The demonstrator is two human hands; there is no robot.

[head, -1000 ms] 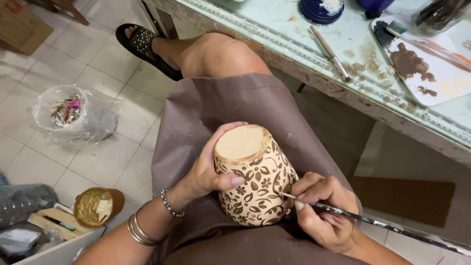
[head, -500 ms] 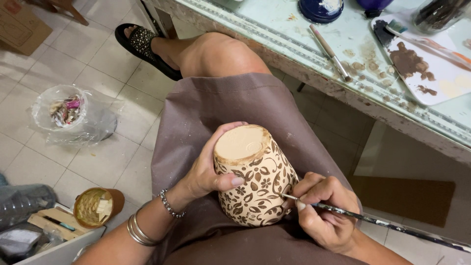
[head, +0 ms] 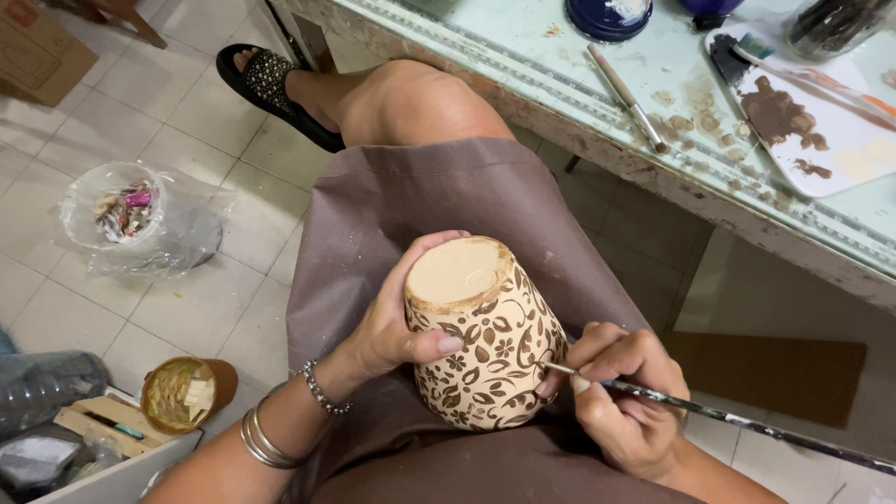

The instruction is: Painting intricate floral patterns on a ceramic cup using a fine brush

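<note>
Down in the lap, on a grey-brown apron, sits the pot, a cream clay piece covered in brown leaves and flowers. It lies tipped over, flat base turned up and away toward the table, mouth toward the body, so its long axis slants from the lap up and to the left. The left hand is wrapped around its side, fingers curled over the base rim, thumb pressed flat on the pattern. The right hand is closed in a pinch on a thin brush, tip touching the pot's right flank, the long handle running off low to the right. Bracelets ring the left wrist.

On the pale tiled floor, bottom left, a small brown tub beside a wooden tray; further out, a clear plastic bag with scraps inside. A sandalled foot rests beyond the knee.

Far side, a paint-stained glass-topped table: a spare brush, a white palette smeared brown, a dark blue lid.
</note>
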